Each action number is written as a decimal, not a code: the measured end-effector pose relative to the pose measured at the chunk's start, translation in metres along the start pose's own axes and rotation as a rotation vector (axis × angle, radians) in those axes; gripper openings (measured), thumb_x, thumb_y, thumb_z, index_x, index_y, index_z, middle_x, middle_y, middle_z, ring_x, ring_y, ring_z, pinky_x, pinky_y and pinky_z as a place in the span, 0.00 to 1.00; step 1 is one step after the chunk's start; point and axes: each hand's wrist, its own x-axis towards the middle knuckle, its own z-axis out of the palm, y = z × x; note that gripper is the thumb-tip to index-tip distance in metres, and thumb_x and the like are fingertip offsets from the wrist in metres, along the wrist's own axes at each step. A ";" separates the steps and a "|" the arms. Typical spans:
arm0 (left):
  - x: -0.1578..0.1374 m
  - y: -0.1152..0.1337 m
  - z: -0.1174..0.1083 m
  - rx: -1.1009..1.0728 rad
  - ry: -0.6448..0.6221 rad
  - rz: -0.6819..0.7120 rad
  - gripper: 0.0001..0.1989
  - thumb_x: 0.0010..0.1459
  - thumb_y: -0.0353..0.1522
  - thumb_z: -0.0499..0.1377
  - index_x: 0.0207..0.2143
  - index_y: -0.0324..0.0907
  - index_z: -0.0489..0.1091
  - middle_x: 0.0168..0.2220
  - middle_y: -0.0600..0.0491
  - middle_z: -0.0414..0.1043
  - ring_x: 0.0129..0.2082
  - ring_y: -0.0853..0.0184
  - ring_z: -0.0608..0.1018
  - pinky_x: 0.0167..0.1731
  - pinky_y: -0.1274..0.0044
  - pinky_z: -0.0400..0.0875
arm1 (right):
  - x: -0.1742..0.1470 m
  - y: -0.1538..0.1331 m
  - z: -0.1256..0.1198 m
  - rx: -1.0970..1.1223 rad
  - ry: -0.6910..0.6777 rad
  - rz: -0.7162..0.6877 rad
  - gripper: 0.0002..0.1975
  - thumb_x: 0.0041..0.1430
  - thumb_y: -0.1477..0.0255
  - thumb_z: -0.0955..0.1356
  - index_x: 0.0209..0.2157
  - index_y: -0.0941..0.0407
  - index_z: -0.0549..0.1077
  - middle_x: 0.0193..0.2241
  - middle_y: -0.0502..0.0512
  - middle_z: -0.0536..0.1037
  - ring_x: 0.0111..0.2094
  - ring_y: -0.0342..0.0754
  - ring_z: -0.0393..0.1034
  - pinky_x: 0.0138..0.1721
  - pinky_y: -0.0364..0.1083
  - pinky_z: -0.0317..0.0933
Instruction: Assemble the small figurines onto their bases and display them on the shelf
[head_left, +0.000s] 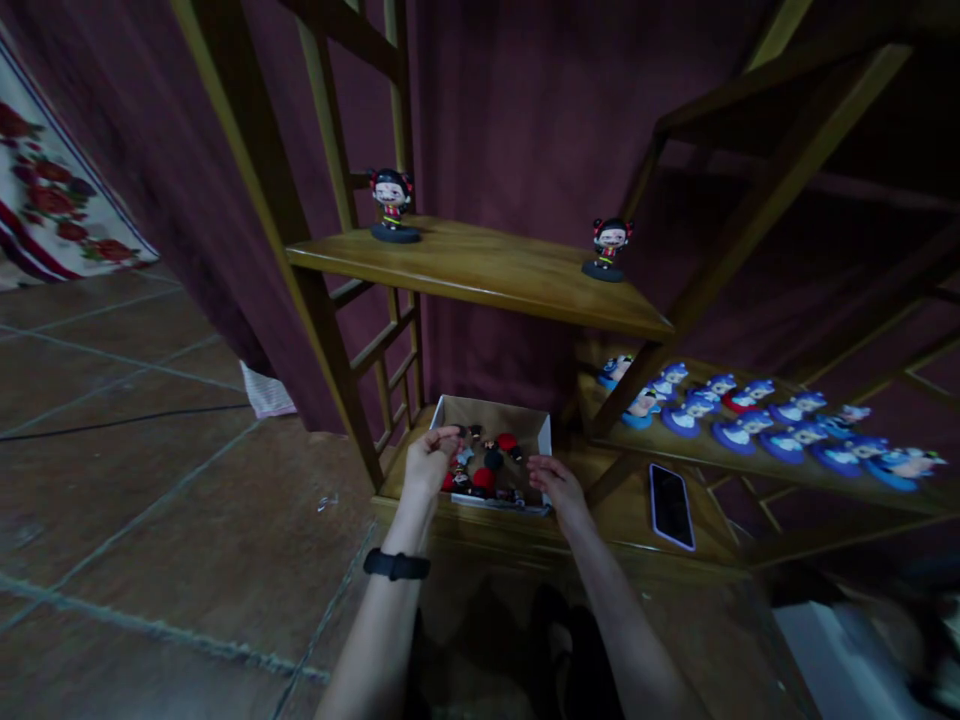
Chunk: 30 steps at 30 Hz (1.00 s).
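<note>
A white open-topped cardboard box [546, 437] stands on the bottom shelf. Loose small figurines [484, 480] in red, black and white lie jumbled inside it. Over the box's left side is my left hand [429, 462], its fingers stretched inward, with no object visible in them. A dark figurine is close to its fingertips; whether they touch cannot be made out. My right hand [556, 486] is at the right wall of the box, fingers extended and slightly apart, holding nothing. A black band [396, 565] circles my left wrist.
Two black-haired figurines [391, 205] [609, 247] stand on the wooden shelf [480, 265] above the box. Several blue-and-white figurines [742, 430] fill a shelf to the right. A phone [671, 507] lies on the bottom board. Wooden uprights [300, 300] frame the left.
</note>
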 end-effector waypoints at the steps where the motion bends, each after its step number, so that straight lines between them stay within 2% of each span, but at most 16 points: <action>1: 0.001 0.001 -0.003 -0.008 0.001 0.000 0.16 0.37 0.36 0.65 0.31 0.38 0.71 0.26 0.51 0.74 0.24 0.71 0.74 0.29 0.77 0.68 | 0.004 0.002 0.002 -0.073 -0.025 -0.001 0.12 0.44 0.70 0.67 0.33 0.56 0.75 0.32 0.53 0.77 0.31 0.45 0.69 0.34 0.45 0.64; 4: 0.003 0.002 -0.009 -0.003 0.003 0.022 0.15 0.38 0.36 0.64 0.31 0.38 0.71 0.26 0.51 0.74 0.25 0.70 0.74 0.30 0.77 0.68 | 0.015 0.005 0.008 -0.403 -0.135 -0.060 0.10 0.49 0.71 0.65 0.33 0.55 0.75 0.31 0.51 0.77 0.33 0.45 0.69 0.36 0.44 0.62; 7: 0.007 0.003 -0.013 0.040 0.036 0.052 0.15 0.39 0.37 0.63 0.31 0.38 0.71 0.26 0.51 0.73 0.25 0.69 0.75 0.29 0.77 0.68 | 0.023 0.005 0.014 -0.767 -0.224 -0.124 0.11 0.49 0.75 0.64 0.34 0.53 0.75 0.33 0.50 0.77 0.37 0.46 0.70 0.38 0.43 0.59; 10: 0.009 0.005 -0.017 0.056 0.031 0.045 0.17 0.39 0.38 0.64 0.32 0.38 0.71 0.27 0.51 0.74 0.25 0.69 0.75 0.28 0.77 0.68 | 0.029 0.008 0.018 -0.981 -0.275 -0.089 0.11 0.47 0.77 0.66 0.33 0.52 0.75 0.33 0.50 0.78 0.36 0.47 0.70 0.36 0.42 0.57; 13: 0.010 0.008 -0.021 0.053 0.033 0.041 0.17 0.38 0.38 0.64 0.32 0.38 0.72 0.27 0.50 0.74 0.26 0.69 0.75 0.29 0.76 0.69 | 0.032 0.017 0.022 -0.999 -0.295 -0.056 0.10 0.43 0.74 0.69 0.31 0.51 0.76 0.31 0.48 0.78 0.35 0.47 0.70 0.34 0.42 0.56; 18: 0.008 0.012 -0.021 0.035 0.022 0.011 0.18 0.38 0.37 0.64 0.32 0.38 0.72 0.28 0.50 0.75 0.26 0.68 0.75 0.29 0.76 0.70 | 0.034 0.031 0.028 -1.048 -0.289 -0.108 0.08 0.33 0.72 0.74 0.23 0.50 0.77 0.26 0.49 0.77 0.35 0.50 0.69 0.36 0.44 0.56; 22: 0.007 0.012 -0.020 0.015 0.012 0.001 0.17 0.38 0.35 0.64 0.33 0.37 0.72 0.28 0.50 0.75 0.26 0.68 0.75 0.28 0.76 0.70 | 0.039 0.031 0.026 -1.082 -0.258 -0.057 0.05 0.40 0.75 0.71 0.23 0.51 0.76 0.27 0.50 0.76 0.37 0.50 0.69 0.40 0.45 0.55; 27: 0.011 0.010 -0.022 0.006 0.013 0.003 0.16 0.39 0.34 0.64 0.33 0.37 0.72 0.28 0.50 0.75 0.27 0.69 0.75 0.29 0.77 0.70 | 0.048 0.026 0.017 -1.048 -0.091 -0.079 0.11 0.47 0.77 0.64 0.29 0.52 0.75 0.33 0.51 0.76 0.38 0.48 0.68 0.38 0.44 0.56; 30: 0.012 0.008 -0.023 0.004 0.019 0.003 0.16 0.39 0.35 0.65 0.33 0.38 0.72 0.28 0.50 0.75 0.27 0.69 0.75 0.29 0.77 0.70 | 0.048 0.025 0.015 -1.075 -0.128 -0.075 0.09 0.46 0.76 0.66 0.30 0.52 0.75 0.32 0.51 0.76 0.36 0.47 0.67 0.36 0.44 0.56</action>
